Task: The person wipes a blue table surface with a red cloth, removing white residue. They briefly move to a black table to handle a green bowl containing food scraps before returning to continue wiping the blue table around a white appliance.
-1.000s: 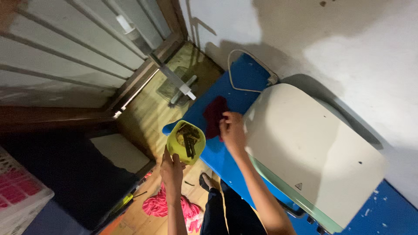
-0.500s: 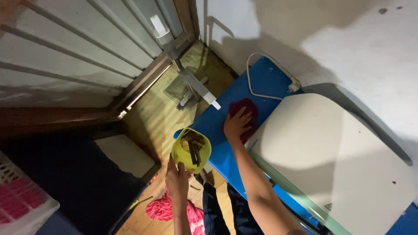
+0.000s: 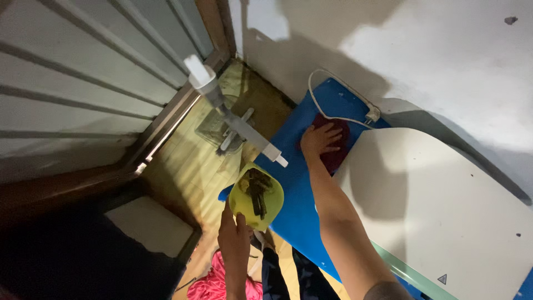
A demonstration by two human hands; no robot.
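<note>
My left hand [image 3: 236,240] grips a yellow-green plastic cup [image 3: 256,194] from below; several dark metal pieces lie inside it. The cup hangs just off the near-left edge of a blue table top [image 3: 294,183]. My right hand [image 3: 318,139] lies flat, fingers spread, pressing a dark red cloth [image 3: 336,147] against the blue surface at its far end, beside a large cream-white machine [image 3: 449,211].
A white cable [image 3: 333,89] loops along the table's far edge by the white wall. A grey-white stand [image 3: 233,116] rises from the wooden floor at left, near a slatted shutter [image 3: 83,72]. Pink fabric [image 3: 214,280] lies on the floor below.
My right hand has pushed the red cloth farther along the blue top, toward the cable and wall. The cup stays in my left hand, and the view has swung.
</note>
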